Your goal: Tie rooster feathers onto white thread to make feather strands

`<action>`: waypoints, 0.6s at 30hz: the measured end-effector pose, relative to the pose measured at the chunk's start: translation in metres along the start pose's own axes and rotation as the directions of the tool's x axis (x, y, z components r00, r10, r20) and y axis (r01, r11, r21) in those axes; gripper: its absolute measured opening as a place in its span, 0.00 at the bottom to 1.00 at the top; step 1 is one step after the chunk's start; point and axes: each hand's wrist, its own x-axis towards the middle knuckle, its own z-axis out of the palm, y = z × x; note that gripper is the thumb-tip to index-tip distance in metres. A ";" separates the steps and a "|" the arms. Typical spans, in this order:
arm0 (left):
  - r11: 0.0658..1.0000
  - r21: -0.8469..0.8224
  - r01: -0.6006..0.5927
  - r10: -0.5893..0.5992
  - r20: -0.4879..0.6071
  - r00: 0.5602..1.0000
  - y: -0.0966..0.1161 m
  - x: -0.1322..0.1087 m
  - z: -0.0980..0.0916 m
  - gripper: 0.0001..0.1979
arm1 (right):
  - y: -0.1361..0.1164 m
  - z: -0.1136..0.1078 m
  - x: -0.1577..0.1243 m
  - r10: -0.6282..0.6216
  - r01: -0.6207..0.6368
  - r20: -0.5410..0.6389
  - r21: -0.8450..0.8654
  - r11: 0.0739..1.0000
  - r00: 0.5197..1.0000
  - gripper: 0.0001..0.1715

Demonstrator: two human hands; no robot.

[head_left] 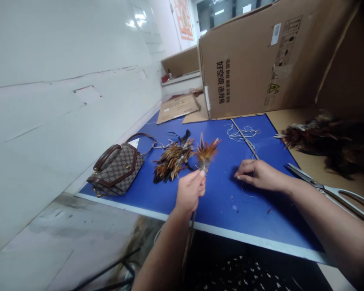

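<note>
My left hand (189, 190) is closed around a thin stick just below a small tuft of brown and orange feathers, which looks like a small feather duster (206, 153). The tuft points up and is slightly blurred; the stick runs down past my wrist over the table's edge. To the right, my right hand (253, 173) hovers low over the blue table, thumb and fingers pinched together. A thin thread (248, 195) trails from beneath those fingertips, though the pinch itself is partly hidden. Left of the tuft lies a pile of brown and black feathers (172, 159).
A patterned handbag (118, 171) sits at the table's left edge. Scissors (324, 188) lie beside my right forearm, with dark feathers (327, 141) behind them. A thin stick (245, 139) and tangled string (241, 133) lie before a large cardboard box (248, 76).
</note>
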 end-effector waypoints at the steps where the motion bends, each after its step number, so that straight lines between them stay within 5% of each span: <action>1: 1.000 0.004 0.003 -0.003 0.008 1.000 0.001 0.002 0.001 0.21 | 0.003 0.001 -0.005 -0.013 0.013 0.050 0.004 1.000 0.999 0.11; 10: 0.996 -0.050 0.068 -0.066 0.045 0.997 0.012 0.029 0.020 0.25 | -0.001 0.007 -0.009 -0.023 0.057 0.171 -0.199 0.978 0.985 0.10; 18: 0.998 -0.058 0.003 0.002 0.079 0.997 0.026 0.077 0.042 0.25 | -0.005 0.020 -0.009 0.017 -0.019 -0.010 -0.320 0.947 1.000 0.10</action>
